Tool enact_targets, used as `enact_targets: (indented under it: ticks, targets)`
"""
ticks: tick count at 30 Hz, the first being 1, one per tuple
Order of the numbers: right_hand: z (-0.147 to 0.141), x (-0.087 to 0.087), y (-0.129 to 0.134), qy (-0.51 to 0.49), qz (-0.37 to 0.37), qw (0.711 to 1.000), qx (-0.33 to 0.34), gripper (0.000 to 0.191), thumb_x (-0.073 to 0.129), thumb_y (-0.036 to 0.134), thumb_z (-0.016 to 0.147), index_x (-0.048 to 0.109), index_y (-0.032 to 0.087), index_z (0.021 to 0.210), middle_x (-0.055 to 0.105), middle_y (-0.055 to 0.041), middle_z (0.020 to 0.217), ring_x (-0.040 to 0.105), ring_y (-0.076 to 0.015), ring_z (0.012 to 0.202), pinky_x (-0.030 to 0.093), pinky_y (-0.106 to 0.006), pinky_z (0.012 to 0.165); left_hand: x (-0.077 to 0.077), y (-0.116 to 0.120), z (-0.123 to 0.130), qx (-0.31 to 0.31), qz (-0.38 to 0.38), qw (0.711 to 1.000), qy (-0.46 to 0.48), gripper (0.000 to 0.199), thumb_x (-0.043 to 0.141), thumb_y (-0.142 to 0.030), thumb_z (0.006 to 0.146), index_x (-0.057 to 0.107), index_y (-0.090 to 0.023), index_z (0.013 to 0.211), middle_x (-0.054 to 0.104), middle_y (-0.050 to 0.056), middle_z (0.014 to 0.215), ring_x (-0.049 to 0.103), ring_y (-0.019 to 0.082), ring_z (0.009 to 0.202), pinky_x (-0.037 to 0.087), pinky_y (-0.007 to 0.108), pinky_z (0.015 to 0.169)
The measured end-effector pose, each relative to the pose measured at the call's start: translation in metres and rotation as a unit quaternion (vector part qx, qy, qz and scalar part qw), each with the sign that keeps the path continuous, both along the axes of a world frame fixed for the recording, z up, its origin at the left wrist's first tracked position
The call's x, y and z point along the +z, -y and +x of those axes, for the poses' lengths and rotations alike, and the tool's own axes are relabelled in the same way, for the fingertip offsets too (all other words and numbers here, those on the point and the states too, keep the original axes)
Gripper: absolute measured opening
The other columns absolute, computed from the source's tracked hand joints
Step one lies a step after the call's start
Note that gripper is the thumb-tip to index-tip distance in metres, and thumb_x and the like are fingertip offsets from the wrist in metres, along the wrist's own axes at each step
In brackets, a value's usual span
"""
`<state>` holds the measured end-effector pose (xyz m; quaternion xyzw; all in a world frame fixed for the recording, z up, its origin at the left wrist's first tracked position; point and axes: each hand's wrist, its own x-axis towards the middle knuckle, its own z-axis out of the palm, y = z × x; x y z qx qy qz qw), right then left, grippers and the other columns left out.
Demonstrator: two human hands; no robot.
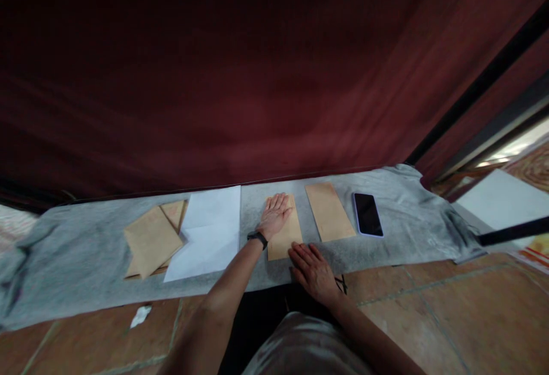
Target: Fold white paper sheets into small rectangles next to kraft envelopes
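Note:
Fingers spread, my left hand [277, 215] lies flat on the upper part of a brown envelope [283, 243], with a dark band on its wrist. My right hand [315, 272] rests at that envelope's lower right corner, its fingers apart and extended. Just to the right lies another brown envelope [330, 212], untouched. White paper sheets [210, 229] with a crease across them are to the left of my hands. Beyond them is a loose, overlapping pile of brown envelopes [152, 240].
A gray cloth [86, 255] covers the long, narrow surface. A phone [368, 215] lies on it at the right. Dark red fabric [257, 78] hangs behind. A crumpled white scrap [140, 316] is on the tiled floor [407, 318]. A white panel [501, 200] stands at far right.

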<state>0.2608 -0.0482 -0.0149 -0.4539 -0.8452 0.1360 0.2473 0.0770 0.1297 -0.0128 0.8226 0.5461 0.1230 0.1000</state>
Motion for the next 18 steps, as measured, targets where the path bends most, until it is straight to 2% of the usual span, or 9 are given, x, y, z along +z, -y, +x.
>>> enact_targets:
  ticks: [7,13,18]
  targets:
    - [0.001,0.003,0.0,0.003,-0.005,1.0,0.003,0.054,0.052,0.027,0.1,0.042,0.025,0.153,0.049,-0.008,0.154,0.047,-0.025,0.141,0.031,-0.051,0.121,0.001,-0.009,0.005,-0.067,-0.006,0.998,-0.009,0.057,0.028,-0.04,0.103,0.034,-0.02,0.157,0.036,0.006,0.163,0.023,0.024,0.154,0.01,0.047,0.127]
    - [0.001,0.004,0.0,-0.005,-0.002,1.0,0.001,0.055,0.055,0.026,0.099,0.043,0.026,0.153,0.05,-0.0081,0.153,0.049,-0.0244,0.14,0.033,-0.051,0.12,-0.002,0.001,0.001,-0.11,-0.014,0.994,0.018,0.059,0.03,-0.042,0.103,0.034,-0.017,0.156,0.033,0.009,0.164,0.024,0.021,0.154,0.014,0.042,0.127]
    - [0.0,0.003,-0.001,-0.005,-0.004,1.0,-0.001,0.055,0.057,0.025,0.098,0.045,0.026,0.151,0.052,-0.0087,0.151,0.05,-0.0247,0.139,0.032,-0.051,0.121,-0.001,0.015,0.0,-0.126,-0.029,0.991,0.044,0.058,0.032,-0.043,0.103,0.036,-0.02,0.156,0.033,0.007,0.164,0.024,0.018,0.154,0.014,0.04,0.128]
